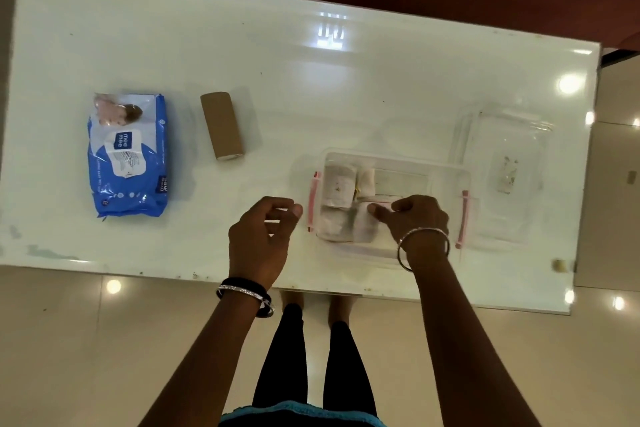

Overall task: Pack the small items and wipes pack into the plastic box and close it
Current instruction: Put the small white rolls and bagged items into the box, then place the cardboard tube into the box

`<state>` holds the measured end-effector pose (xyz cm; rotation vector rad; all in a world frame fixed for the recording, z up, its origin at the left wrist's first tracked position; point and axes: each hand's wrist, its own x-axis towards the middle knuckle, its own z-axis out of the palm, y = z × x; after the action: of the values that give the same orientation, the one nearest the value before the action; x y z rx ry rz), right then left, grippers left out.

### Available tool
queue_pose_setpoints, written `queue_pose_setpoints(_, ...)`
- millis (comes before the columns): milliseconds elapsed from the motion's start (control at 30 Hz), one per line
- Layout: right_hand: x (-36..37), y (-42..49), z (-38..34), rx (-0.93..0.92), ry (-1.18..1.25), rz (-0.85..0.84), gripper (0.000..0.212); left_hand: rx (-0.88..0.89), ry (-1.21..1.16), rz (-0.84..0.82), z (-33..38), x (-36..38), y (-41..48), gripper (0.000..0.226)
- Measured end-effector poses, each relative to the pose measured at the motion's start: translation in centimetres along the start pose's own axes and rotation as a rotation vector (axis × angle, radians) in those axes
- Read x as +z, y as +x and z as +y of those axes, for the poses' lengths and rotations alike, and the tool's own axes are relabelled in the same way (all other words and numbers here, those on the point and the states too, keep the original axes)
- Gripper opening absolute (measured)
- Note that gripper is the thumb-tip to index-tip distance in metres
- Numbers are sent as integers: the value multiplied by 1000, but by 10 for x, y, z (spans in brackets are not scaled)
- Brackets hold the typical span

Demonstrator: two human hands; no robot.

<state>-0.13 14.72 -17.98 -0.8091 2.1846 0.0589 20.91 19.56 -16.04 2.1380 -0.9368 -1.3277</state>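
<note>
A clear plastic box (pixel 446 177) with pink side latches stands open near the table's front edge, holding several small white packets (pixel 337 189). My right hand (pixel 415 218) reaches into the box, fingertips pressing on a packet; whether it grips it I cannot tell. My left hand (pixel 259 239) hovers just left of the box, fingers loosely curled, holding nothing. The blue and white wipes pack (pixel 128 156) lies flat at the far left. A brown roll (pixel 221 125) lies to its right. The clear lid (pixel 502 163) rests on the table right of the box.
The glossy white table (pixel 311 80) reflects ceiling lights. Its front edge runs just under my wrists, its right edge just past the lid. My legs and a tiled floor show below.
</note>
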Motion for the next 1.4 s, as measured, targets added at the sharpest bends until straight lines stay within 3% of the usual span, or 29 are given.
queue_pose_setpoints(67,-9,-10,-8,-58,47,149,31,-7,-29,102,-2,-12,12,12)
queue_pose_setpoints(167,-11,-29,-30,-264,139,247,17,-71,-65,259,-8,-29,42,19)
queue_pose_setpoints(300,9,-53,-77,-554,248,239,12,-147,-62,346,-7,-46,84,36)
queue_pose_setpoints(467,52,-70,-136,-708,302,135,9,-157,105,331,-7,-50,123,60)
queue_pose_setpoints(733,98,-65,-160,-496,133,-191,23,-152,221,151,-9,-57,152,63)
queue_pose_setpoints(900,97,-72,-164,-366,170,-261,43,-80,-53,-27,-7,-69,120,45)
queue_pose_setpoints(1067,70,-86,-156,-318,446,-300,37,2,-179,-205,24,-85,68,34)
queue_pose_setpoints(1267,18,-96,-109,-176,913,-408,40,22,-277,-420,49,-74,39,50)
queue_pose_setpoints(1333,-1,-96,-86,-118,1031,-384,40,32,-256,-451,51,-64,34,54)
queue_pose_setpoints(1400,-16,-92,-61,-19,1152,-293,34,58,-202,-414,52,-53,32,44)
